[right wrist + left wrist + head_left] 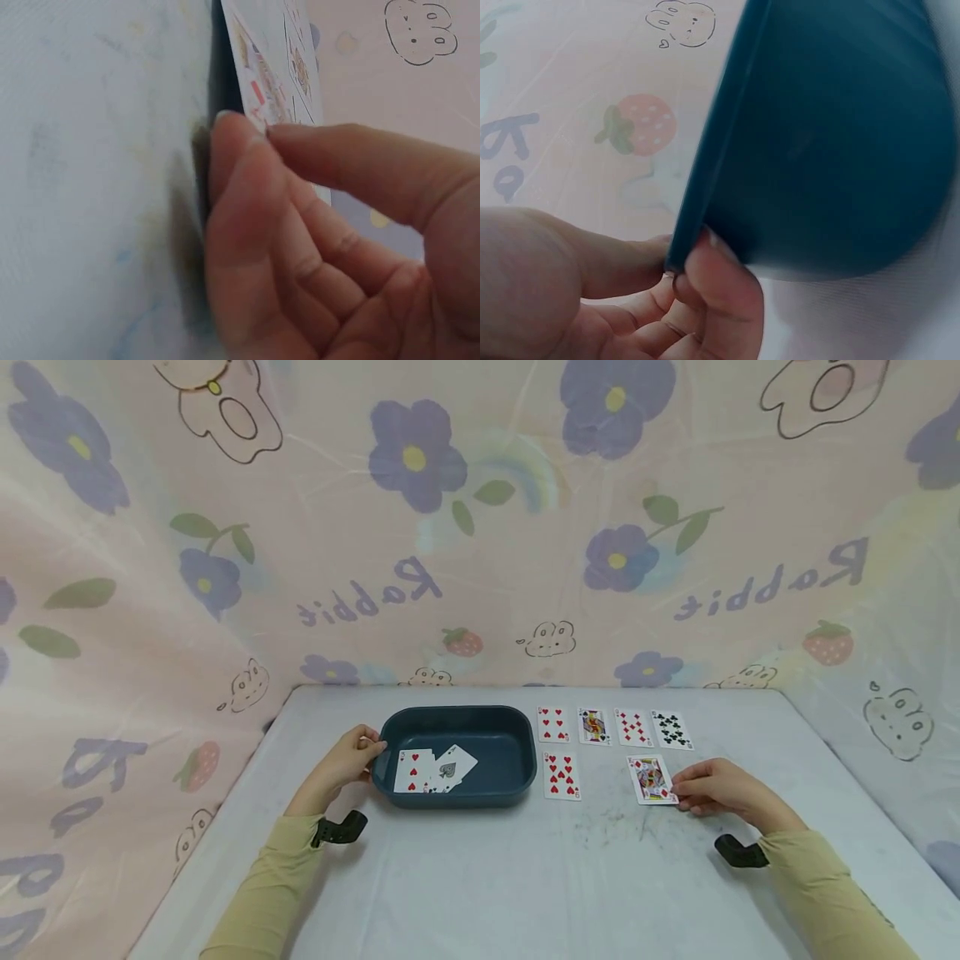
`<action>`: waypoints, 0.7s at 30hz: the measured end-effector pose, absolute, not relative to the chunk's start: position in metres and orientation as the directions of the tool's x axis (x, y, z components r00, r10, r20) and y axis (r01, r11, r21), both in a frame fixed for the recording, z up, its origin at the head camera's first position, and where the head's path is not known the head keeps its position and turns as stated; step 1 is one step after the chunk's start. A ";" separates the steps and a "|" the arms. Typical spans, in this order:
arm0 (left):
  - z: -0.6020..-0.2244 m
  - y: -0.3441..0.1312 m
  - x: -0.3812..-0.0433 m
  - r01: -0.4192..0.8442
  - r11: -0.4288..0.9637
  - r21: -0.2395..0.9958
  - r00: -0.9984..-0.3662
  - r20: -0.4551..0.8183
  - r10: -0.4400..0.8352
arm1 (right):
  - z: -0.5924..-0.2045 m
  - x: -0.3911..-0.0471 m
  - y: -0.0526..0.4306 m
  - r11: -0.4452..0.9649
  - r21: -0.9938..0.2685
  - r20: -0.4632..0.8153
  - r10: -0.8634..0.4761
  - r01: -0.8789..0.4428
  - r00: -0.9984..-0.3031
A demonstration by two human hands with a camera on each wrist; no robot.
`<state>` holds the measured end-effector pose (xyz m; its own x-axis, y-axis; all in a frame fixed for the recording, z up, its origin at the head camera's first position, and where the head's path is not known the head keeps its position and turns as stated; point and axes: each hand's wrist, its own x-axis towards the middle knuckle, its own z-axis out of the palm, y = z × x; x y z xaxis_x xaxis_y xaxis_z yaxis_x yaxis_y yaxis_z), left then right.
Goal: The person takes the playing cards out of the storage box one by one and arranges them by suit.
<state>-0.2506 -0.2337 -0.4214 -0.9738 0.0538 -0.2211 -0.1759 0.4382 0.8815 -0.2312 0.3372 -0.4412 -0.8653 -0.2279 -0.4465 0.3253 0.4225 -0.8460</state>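
My left hand (351,757) pinches the left rim of a dark teal plastic basin (459,799). In the left wrist view, thumb and fingers (724,289) grip that rim from both sides. Inside the basin lie a red heart card (408,770) and an ace of spades (459,762), partly overlapping other cards. My right hand (723,793) pinches the lower right corner of a red face playing card (651,779). The right wrist view shows that card (262,86) raised slightly off the table at an angle, its corner between thumb and fingertips.
Behind the held card, a row of face-up cards runs along the table: a hearts card (553,725), a face card (595,726), a diamonds card (633,727) and a clubs card (672,729). Another hearts card (562,776) lies right of the basin. Patterned cloth (495,568) surrounds the white table (525,885).
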 end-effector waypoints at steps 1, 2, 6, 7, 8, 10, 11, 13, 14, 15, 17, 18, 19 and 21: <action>-0.421 -0.234 -0.251 -0.177 0.439 0.881 -0.974 -0.222 0.053 | -0.441 -0.231 0.337 0.425 -0.844 -0.448 -0.220 0.328 -0.866; -0.421 -0.233 -0.251 -0.176 0.439 0.881 -0.973 -0.222 0.055 | -0.441 -0.231 0.337 0.429 -0.841 -0.449 -0.214 0.329 -0.868; -0.419 -0.233 -0.251 -0.182 0.440 0.879 -0.972 -0.227 0.053 | -0.440 -0.231 0.335 0.450 -0.832 -0.446 -0.194 0.324 -0.874; -0.419 -0.233 -0.251 -0.183 0.440 0.879 -0.972 -0.228 0.051 | -0.440 -0.231 0.335 0.457 -0.829 -0.445 -0.188 0.324 -0.875; -0.419 -0.233 -0.250 -0.182 0.442 0.879 -0.972 -0.228 0.052 | -0.440 -0.231 0.335 0.466 -0.827 -0.441 -0.191 0.314 -0.877; -0.419 -0.233 -0.250 -0.187 0.439 0.879 -0.972 -0.230 0.046 | -0.439 -0.232 0.335 0.478 -0.822 -0.439 -0.183 0.310 -0.880; -0.419 -0.232 -0.250 -0.191 0.436 0.879 -0.972 -0.232 0.041 | -0.439 -0.232 0.335 0.485 -0.817 -0.439 -0.175 0.311 -0.882; -0.420 -0.232 -0.250 -0.185 0.441 0.878 -0.972 -0.229 0.048 | -0.439 -0.232 0.335 0.502 -0.809 -0.436 -0.165 0.305 -0.885; -0.420 -0.232 -0.250 -0.185 0.442 0.878 -0.972 -0.229 0.048 | -0.438 -0.232 0.335 0.512 -0.805 -0.434 -0.164 0.300 -0.886; -0.420 -0.232 -0.249 -0.187 0.442 0.877 -0.972 -0.230 0.046 | -0.438 -0.232 0.335 0.517 -0.800 -0.436 -0.152 0.305 -0.887; -0.420 -0.232 -0.250 -0.189 0.441 0.877 -0.972 -0.231 0.045 | -0.437 -0.232 0.335 0.526 -0.794 -0.436 -0.143 0.305 -0.888; -0.420 -0.232 -0.250 -0.188 0.441 0.877 -0.972 -0.231 0.045 | -0.437 -0.232 0.335 0.525 -0.794 -0.436 -0.143 0.305 -0.888; -0.420 -0.233 -0.250 -0.187 0.442 0.877 -0.972 -0.231 0.046 | -0.437 -0.232 0.335 0.524 -0.795 -0.437 -0.144 0.306 -0.888; -0.420 -0.233 -0.250 -0.190 0.441 0.877 -0.972 -0.232 0.043 | -0.437 -0.232 0.335 0.516 -0.800 -0.435 -0.146 0.306 -0.889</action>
<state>-0.2499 -0.2329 -0.4198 -0.9718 0.0429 -0.2318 -0.1897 0.4414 0.8770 -0.2319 0.3348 -0.4373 -0.8887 -0.1457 -0.4347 0.3065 0.5164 -0.7996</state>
